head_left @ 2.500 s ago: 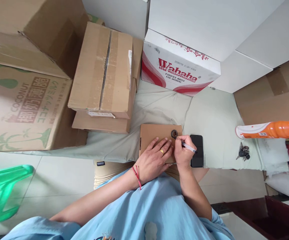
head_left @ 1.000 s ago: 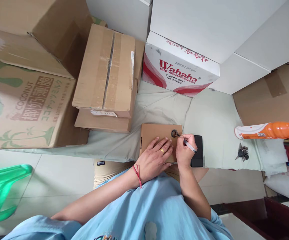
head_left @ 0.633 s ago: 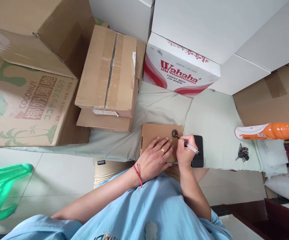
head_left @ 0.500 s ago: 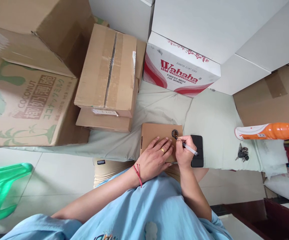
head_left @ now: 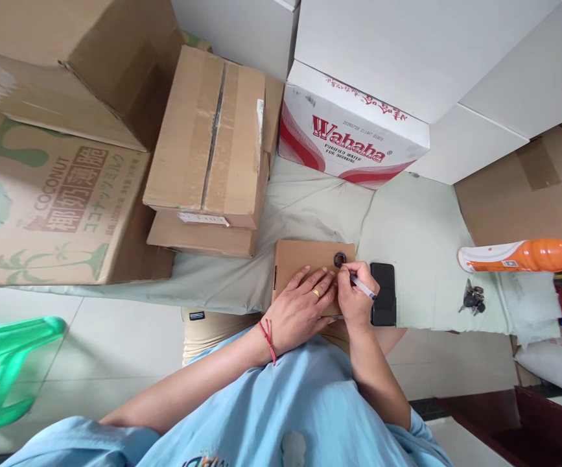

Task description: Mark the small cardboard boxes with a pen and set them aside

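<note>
The right hand has its thumb and fingers curled tight round a pen, pinched low near the tip, barrel leaning back to the right. A low grip like that seems right for fiddly work, but the fingers cover the tip, so it's hard to tell whether it's actually touching down. If the person can't see it either, shifting the grip a touch up the barrel would probably help.

Right by the pen tip is a small dark ring, near the far right corner of a flat brown cardboard piece. Can't tell if the ring is inked on or a separate bit sitting there. Either way, short light finger strokes should come out cleaner than swinging the whole wrist, imo.

The left hand isn't gripping anything, just spread palm-down on the cardboard. Good way to pin it, since the pale green cloth underneath is rumpled and could let it skid. Its fingertips are close to the pen hand, so mind smears if any ink's wet.

Further out, a black phone lies just beside the right hand, worth not nudging. The keys are well off to the right, no bother.
</note>
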`<action>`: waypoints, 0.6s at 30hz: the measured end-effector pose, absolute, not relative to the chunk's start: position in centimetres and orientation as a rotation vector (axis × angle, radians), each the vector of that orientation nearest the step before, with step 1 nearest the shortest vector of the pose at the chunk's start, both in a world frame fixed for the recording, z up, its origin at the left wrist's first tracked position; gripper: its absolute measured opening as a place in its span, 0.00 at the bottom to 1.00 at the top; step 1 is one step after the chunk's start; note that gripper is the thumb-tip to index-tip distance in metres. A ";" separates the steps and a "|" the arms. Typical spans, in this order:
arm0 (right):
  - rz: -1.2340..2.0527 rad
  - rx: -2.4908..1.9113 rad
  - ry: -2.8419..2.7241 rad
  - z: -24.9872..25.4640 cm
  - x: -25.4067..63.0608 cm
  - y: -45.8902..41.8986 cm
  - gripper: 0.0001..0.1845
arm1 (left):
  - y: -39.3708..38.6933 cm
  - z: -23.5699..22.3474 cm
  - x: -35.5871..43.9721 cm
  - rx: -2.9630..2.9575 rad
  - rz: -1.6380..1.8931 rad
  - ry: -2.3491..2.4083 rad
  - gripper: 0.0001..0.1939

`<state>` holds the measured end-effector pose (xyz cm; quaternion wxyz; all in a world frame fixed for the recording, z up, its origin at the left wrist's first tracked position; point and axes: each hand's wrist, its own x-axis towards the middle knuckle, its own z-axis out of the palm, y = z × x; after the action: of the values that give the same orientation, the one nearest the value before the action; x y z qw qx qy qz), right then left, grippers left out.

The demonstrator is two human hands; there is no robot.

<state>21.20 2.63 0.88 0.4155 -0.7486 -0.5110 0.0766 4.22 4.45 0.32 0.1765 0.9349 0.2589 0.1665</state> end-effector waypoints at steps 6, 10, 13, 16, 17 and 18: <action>0.155 -1.940 -1.248 1.1 21.1 2.8 0.07 | 4.5 0.5 4.2 2.650 0.470 0.741 0.33; 0.105 -1.951 -1.185 1.0 21.0 2.7 0.07 | 4.4 0.3 4.3 2.663 0.471 0.755 0.33; 0.066 -1.906 -1.124 0.7 21.2 2.3 0.07 | 4.4 0.1 4.3 2.679 0.463 0.752 0.32; 0.048 -1.838 -1.043 0.6 22.2 1.4 0.09 | 4.3 0.0 4.2 2.688 0.458 0.754 0.31; 0.046 -1.830 -1.018 0.6 23.0 0.9 0.11 | 4.3 0.0 4.1 2.690 0.462 0.756 0.31; 0.045 -1.836 -1.002 0.7 24.0 0.3 0.14 | 4.3 0.0 4.1 2.693 0.469 0.758 0.31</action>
<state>24.00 0.29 0.67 0.5010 -0.7595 -0.4145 0.0187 4.08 4.31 -0.04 0.1519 0.9383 0.2643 0.1635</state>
